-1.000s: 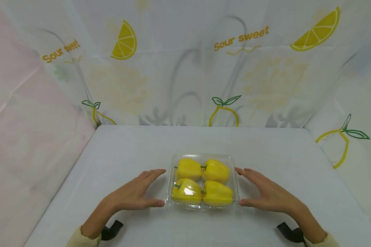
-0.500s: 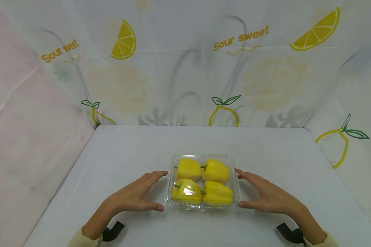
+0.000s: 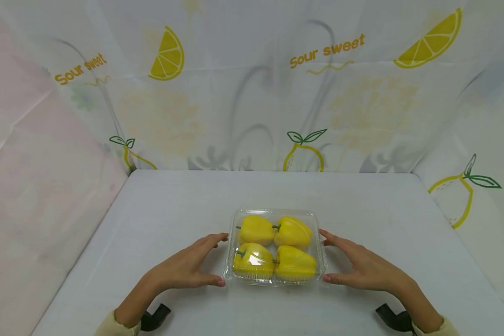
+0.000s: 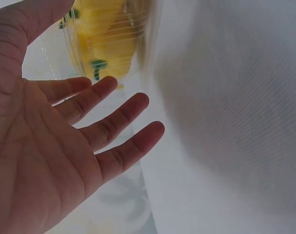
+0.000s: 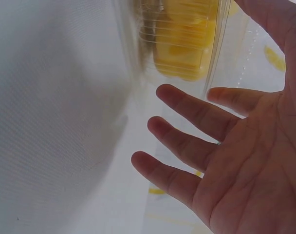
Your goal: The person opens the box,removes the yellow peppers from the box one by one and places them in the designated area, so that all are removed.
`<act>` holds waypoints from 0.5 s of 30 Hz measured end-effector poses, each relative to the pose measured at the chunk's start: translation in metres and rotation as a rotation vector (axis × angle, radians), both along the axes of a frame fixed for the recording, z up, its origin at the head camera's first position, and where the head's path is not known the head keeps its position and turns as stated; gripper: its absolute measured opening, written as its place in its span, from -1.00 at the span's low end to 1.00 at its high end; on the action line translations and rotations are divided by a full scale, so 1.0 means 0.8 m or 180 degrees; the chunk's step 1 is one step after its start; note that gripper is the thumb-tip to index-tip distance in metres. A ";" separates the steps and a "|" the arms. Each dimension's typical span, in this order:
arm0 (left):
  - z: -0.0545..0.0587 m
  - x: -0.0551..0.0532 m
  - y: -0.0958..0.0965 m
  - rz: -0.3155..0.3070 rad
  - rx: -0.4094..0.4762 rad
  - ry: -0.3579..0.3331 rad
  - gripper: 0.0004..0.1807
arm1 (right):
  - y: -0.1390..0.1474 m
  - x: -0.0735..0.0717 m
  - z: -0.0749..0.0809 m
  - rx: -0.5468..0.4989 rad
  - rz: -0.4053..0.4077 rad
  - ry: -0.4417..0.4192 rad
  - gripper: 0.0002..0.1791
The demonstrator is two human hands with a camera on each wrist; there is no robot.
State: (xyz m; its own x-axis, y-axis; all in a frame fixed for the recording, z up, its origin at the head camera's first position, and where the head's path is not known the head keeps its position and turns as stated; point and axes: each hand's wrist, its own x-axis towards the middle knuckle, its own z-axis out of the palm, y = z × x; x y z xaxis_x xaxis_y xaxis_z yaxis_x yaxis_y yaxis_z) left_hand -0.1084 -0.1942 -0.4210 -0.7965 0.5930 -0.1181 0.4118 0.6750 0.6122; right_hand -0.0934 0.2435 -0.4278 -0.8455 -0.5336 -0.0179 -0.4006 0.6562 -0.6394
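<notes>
A clear plastic clamshell box (image 3: pixel 276 282) with a ribbed edge lies on the white table, its lid down. Inside sit several yellow bell peppers (image 3: pixel 256 230) with green stems, arranged in two rows. My left hand (image 3: pixel 182 269) is at the box's left side, thumb and fingers spread, fingertips right by the rim. On the right side my right hand (image 3: pixel 367 267) mirrors it, its fingertips close to the edge. Both wrist views show extended fingers and bare palms, with the box (image 4: pixel 109 29) beyond the left fingers and the ribbed box wall (image 5: pixel 182 44) beyond the right ones.
A white cloth covers the table (image 3: pixel 185 196). Behind it hangs a curtain (image 3: pixel 252 93) printed with lemons and lettering, and a pinkish cloth (image 3: pixel 46 186) borders the left side. Black curved wrist mounts (image 3: pixel 155 318) show below the hands.
My left hand has shifted slightly to the right, nearer the box. The right hand has barely moved, its fingertips a little closer to the rim. The box stays in place.
</notes>
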 end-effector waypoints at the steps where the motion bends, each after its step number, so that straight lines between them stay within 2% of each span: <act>1: 0.000 0.000 0.000 -0.0008 0.0025 -0.0004 0.10 | 0.000 0.000 0.000 -0.0004 0.0003 -0.0004 0.07; 8: -0.003 -0.003 0.002 -0.0041 0.0194 -0.0062 0.09 | 0.001 0.000 -0.001 0.0008 0.0027 -0.0014 0.07; 15: -0.003 -0.006 0.007 0.0066 0.0564 -0.0433 0.10 | 0.000 0.000 -0.001 0.0026 0.0026 -0.0013 0.09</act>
State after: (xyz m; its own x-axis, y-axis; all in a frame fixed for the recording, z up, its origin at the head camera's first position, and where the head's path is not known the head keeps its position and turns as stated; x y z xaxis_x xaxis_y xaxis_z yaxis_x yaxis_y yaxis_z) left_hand -0.1130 -0.1886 -0.4233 -0.7926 0.5976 -0.1207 0.3044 0.5595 0.7709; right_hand -0.0930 0.2437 -0.4290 -0.8411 -0.5403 -0.0256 -0.4034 0.6581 -0.6357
